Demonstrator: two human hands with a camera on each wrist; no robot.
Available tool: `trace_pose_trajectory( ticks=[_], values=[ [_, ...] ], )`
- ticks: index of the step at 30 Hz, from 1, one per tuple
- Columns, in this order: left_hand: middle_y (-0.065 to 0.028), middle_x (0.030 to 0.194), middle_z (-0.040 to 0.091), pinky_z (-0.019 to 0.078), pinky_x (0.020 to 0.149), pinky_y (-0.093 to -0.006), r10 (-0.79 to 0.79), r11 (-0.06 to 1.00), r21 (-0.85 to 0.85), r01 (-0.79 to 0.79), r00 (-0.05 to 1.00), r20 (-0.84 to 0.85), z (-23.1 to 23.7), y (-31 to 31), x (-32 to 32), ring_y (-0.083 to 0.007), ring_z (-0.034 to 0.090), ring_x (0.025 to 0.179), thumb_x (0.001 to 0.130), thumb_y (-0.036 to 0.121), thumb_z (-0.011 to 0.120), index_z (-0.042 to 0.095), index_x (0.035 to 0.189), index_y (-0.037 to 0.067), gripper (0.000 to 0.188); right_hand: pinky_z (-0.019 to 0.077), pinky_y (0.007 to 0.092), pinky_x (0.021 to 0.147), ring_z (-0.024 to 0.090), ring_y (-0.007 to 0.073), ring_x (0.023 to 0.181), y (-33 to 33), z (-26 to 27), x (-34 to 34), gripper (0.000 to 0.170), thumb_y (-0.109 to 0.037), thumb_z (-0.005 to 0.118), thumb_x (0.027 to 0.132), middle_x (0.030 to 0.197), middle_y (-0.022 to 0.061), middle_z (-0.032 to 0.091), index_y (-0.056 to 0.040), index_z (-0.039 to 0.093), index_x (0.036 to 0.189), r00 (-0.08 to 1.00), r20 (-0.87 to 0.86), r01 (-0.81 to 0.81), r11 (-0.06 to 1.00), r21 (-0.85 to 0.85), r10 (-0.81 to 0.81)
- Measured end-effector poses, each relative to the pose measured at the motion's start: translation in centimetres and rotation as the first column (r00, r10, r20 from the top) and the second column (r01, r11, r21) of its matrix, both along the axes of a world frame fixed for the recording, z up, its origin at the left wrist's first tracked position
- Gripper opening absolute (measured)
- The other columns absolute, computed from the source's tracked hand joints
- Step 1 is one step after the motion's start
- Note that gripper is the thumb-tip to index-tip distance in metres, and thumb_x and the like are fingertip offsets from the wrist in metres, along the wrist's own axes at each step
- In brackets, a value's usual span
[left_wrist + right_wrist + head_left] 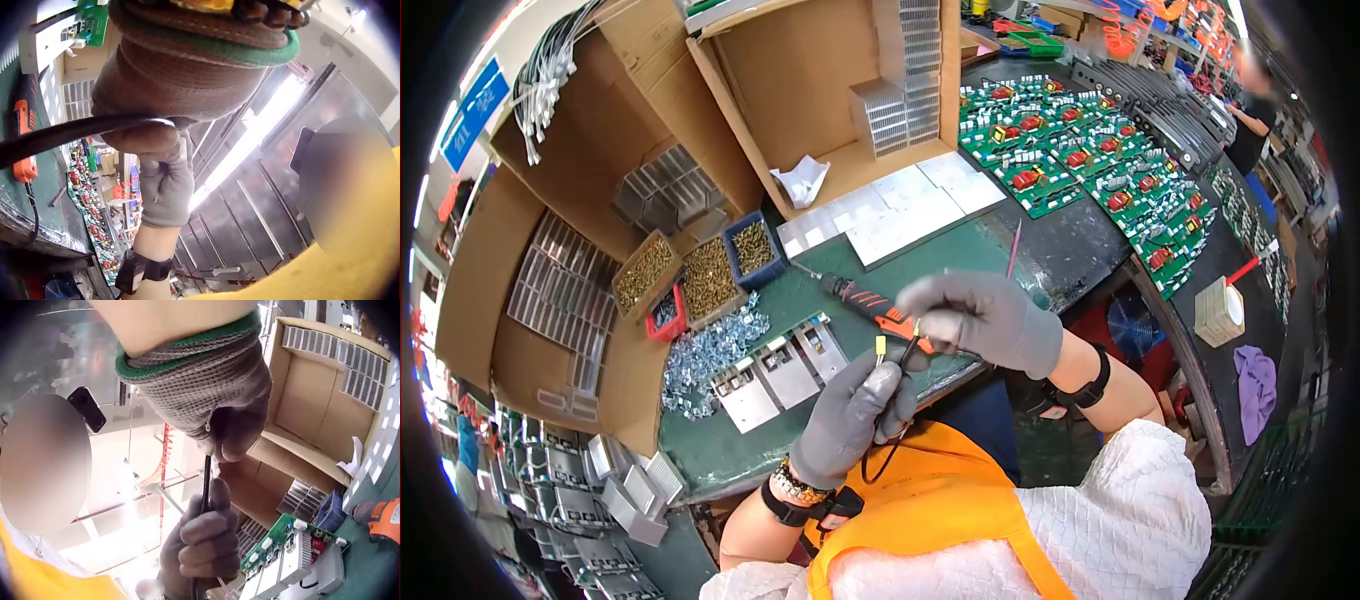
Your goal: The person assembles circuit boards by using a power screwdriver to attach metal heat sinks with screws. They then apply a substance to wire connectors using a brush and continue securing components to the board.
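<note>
In the head view my gloved left hand (pixel 848 418) pinches a thin lead with a small yellow piece (pixel 880 345) at its upper end. A black cable (pixel 883 470) loops below the fingers. Just to the right, my gloved right hand (pixel 998 322) holds the cable's upper part between curled fingers. From the right wrist view, the cable (pixel 206 481) runs between the right hand (pixel 219 394), above, and the left hand (pixel 206 540), below. In the left wrist view the left hand (pixel 181 78) covers much of the grip, with the right hand (pixel 165 190) close against it.
An orange and black power screwdriver (pixel 862 298) lies behind the hands on the green table (pixel 800 285). Metal plates (pixel 785 375), clear parts (pixel 710 350) and screw bins (pixel 712 282) are to the left. Cardboard boxes (pixel 800 90) stand behind; green circuit boards (pixel 1090 160) lie at right.
</note>
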State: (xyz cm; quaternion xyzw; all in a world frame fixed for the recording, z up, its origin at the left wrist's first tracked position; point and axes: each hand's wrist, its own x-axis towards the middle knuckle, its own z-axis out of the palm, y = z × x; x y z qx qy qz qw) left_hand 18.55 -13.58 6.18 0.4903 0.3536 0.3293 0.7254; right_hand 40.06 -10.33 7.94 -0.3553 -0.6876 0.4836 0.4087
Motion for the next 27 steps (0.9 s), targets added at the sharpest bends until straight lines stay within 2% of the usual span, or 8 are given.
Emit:
trace_pose_trajectory(
  ticks=[2,6,10,12,15,22,25,27],
  values=[
    [0.0001,0.070,0.053,0.0307,0.049,-0.0187,0.024,1.000,-0.002,-0.024,0.998,-0.053,0.2,-0.1,0.1,-0.0048,0.041,0.053,0.102,0.032,0.044,0.057,0.115,-0.001,0.037,0.0429,0.0238,0.058,0.051,0.0065,0.065,0.5,0.8,0.1,0.028,-0.030,0.054,0.099,0.074,0.0007,0.058,-0.0038,0.065,0.100,0.997,0.059,0.068,0.964,-0.256,-0.054],
    [0.0004,0.068,0.052,0.0295,0.048,-0.0188,0.002,1.000,0.011,-0.002,0.999,-0.035,-0.5,-0.1,0.6,-0.0049,0.039,0.051,0.102,0.033,0.044,0.057,0.112,0.000,0.037,0.0404,0.0273,0.058,0.047,0.0091,0.062,0.7,2.0,-0.5,0.037,-0.037,0.053,0.099,0.068,0.0025,0.054,-0.0025,0.063,0.090,0.924,0.383,0.099,0.956,-0.277,0.015],
    [0.0032,0.076,0.055,0.0357,0.051,-0.0172,-0.050,0.999,-0.006,0.050,0.999,-0.019,-0.6,0.1,-0.1,-0.0026,0.044,0.058,0.102,0.033,0.042,0.057,0.116,0.004,0.035,0.0427,0.0276,0.062,0.051,0.0118,0.065,1.2,1.9,-0.4,0.035,-0.036,0.057,0.096,0.070,0.0039,0.057,-0.0026,0.062,0.088,0.908,0.410,0.016,0.969,-0.247,0.090],
    [0.0024,0.077,0.057,0.0378,0.052,-0.0179,-0.094,0.995,-0.015,0.094,0.995,0.017,-1.0,0.3,-0.2,-0.0031,0.047,0.059,0.102,0.036,0.042,0.058,0.113,0.005,0.036,0.0449,0.0285,0.067,0.056,0.0148,0.071,1.4,1.2,-0.3,0.033,-0.035,0.060,0.094,0.073,0.0058,0.060,-0.0033,0.062,0.088,0.895,0.419,-0.163,0.987,-0.016,0.154],
    [0.0016,0.078,0.058,0.0390,0.053,-0.0185,-0.134,0.991,-0.018,0.135,0.989,0.068,-1.4,0.4,-0.3,-0.0035,0.049,0.060,0.102,0.038,0.042,0.058,0.110,0.005,0.038,0.0463,0.0300,0.072,0.059,0.0180,0.077,1.5,0.9,-0.8,0.030,-0.034,0.062,0.092,0.077,0.0090,0.063,-0.0040,0.061,0.090,0.886,0.403,-0.181,0.971,-0.154,0.229],
    [-0.0002,0.079,0.059,0.0412,0.055,-0.0195,-0.315,0.942,-0.097,0.321,0.946,0.070,-1.9,0.9,-1.0,-0.0050,0.050,0.061,0.102,0.038,0.041,0.059,0.108,0.004,0.038,0.0468,0.0329,0.072,0.061,0.0231,0.077,2.0,0.1,-0.8,0.030,-0.035,0.058,0.094,0.081,0.0133,0.062,-0.0049,0.060,0.092,0.854,0.410,-0.310,0.946,-0.097,0.321],
    [-0.0052,0.079,0.061,0.0392,0.052,-0.0202,-0.286,0.957,-0.045,0.287,0.958,0.029,-3.4,0.4,-0.2,-0.0084,0.051,0.057,0.100,0.041,0.046,0.058,0.110,0.002,0.042,0.0471,0.0343,0.071,0.062,0.0268,0.077,1.8,0.5,-1.0,0.031,-0.035,0.057,0.094,0.081,0.0140,0.062,-0.0050,0.059,0.091,0.796,0.507,-0.342,0.937,-0.075,0.331],
    [-0.0033,0.076,0.057,0.0383,0.051,-0.0219,-0.025,0.992,-0.116,0.057,0.966,0.259,-3.9,-0.4,1.3,-0.0075,0.045,0.053,0.100,0.038,0.046,0.056,0.111,0.002,0.039,0.0474,0.0356,0.070,0.062,0.0304,0.078,1.8,0.1,-1.1,0.029,-0.033,0.055,0.095,0.081,0.0152,0.061,-0.0050,0.059,0.091,0.792,0.554,-0.354,0.932,0.074,0.256]
  ],
)
